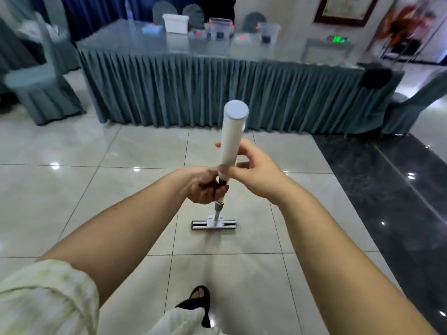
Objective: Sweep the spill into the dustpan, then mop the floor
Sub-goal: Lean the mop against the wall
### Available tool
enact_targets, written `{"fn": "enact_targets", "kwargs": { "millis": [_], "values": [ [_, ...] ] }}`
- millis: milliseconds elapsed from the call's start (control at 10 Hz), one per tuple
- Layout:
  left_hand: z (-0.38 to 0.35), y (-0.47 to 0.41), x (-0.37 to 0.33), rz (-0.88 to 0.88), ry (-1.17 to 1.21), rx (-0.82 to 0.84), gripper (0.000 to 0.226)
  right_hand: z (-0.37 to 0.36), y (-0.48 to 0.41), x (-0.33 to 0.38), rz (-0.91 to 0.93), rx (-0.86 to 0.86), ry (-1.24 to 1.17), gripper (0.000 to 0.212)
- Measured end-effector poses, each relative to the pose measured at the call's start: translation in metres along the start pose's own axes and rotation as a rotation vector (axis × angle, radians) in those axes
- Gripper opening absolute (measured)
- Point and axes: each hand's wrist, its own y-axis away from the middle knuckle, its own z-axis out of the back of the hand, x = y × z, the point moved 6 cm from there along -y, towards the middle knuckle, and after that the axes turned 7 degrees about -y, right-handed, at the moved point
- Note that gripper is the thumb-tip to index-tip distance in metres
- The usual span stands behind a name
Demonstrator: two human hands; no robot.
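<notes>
The mop (233, 139) stands nearly upright in the middle of the floor (121, 189), its top tilted slightly right. Its flat head (213, 224) rests on a pale tile, lying crosswise, well short of the desk (217, 93) at the floor's far edge. The left hand (205, 186) grips the shaft low down, fingers curled round the black section just under the white grip. The right hand (256, 170) sits just above it and holds the white grip, thumb across the front and fingers wrapped behind. A dark marble strip (387, 189) runs along the floor's right side. One foot (199, 294) in a black sandal stands on the near tiles, behind the head. A covered chair (41, 88) stands left of the desk, and blurred bins (220, 27) sit on the desk's far edge.
</notes>
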Motion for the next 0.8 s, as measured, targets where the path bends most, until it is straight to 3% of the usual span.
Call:
{"fn": "enact_targets", "kwargs": {
  "millis": [100, 200, 300, 400, 600, 700, 800],
  "values": [
    [0.008, -0.018, -0.025, -0.092, 0.006, -0.031, 0.052, 0.012, -0.053, 0.005, 0.061, -0.097, -0.061, 0.023],
    [0.035, -0.052, -0.067, -0.113, -0.146, -0.047, 0.071, 0.034, -0.109, 0.010, 0.101, -0.116, -0.012, 0.016],
    [0.070, -0.079, -0.112, -0.292, -0.399, -0.289, 0.075, 0.054, -0.165, 0.014, 0.135, -0.091, 0.025, 0.017],
    [0.099, -0.100, -0.157, -0.568, -0.442, -0.442, 0.045, 0.076, -0.218, 0.014, 0.147, -0.125, 0.005, 0.020],
    [0.114, -0.158, -0.199, -0.635, -0.167, -0.115, 0.036, 0.110, -0.305, 0.000, 0.160, -0.166, -0.112, 0.024],
    [0.124, -0.191, -0.212, -0.654, -0.093, -0.151, 0.036, 0.120, -0.343, -0.028, 0.135, -0.167, -0.154, 0.027],
    [0.136, -0.222, -0.228, -0.652, -0.039, -0.320, 0.034, 0.126, -0.382, -0.058, 0.069, -0.108, -0.193, 0.031]
  ]
}}
